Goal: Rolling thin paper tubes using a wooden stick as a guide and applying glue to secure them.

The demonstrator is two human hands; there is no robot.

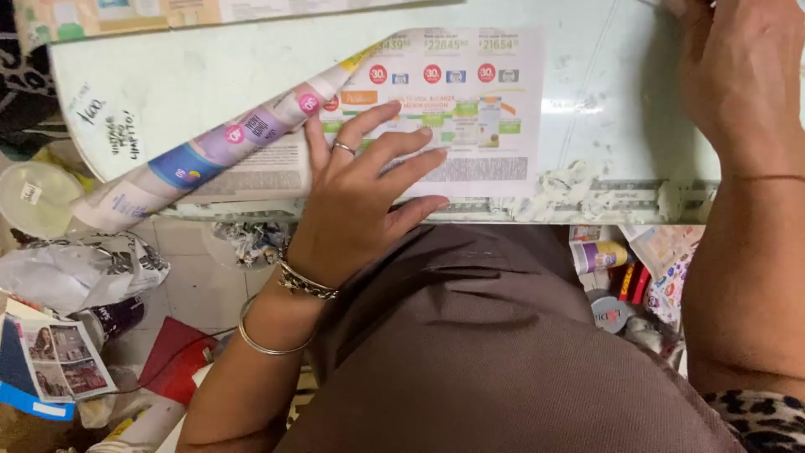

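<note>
A printed paper flyer (pixel 470 109) lies on a pale green tabletop (pixel 201 75), its left part rolled into a long cone-shaped tube (pixel 210 155) that juts past the table's left edge. My left hand (pixel 360 197), wearing a ring and bracelets, lies flat with spread fingers on the flyer where the roll begins. My right hand (pixel 738 75) rests palm down on the tabletop at the far right, near another paper's edge; whether it holds anything is unclear.
Dried paste and paper scraps (pixel 579 197) crust the table's front edge. On the floor lie crumpled newspaper (pixel 75 268), a magazine (pixel 59 361), a red sheet (pixel 176 361) and bottles and tubes (pixel 612 268). Another printed sheet (pixel 210 13) lies at the far edge.
</note>
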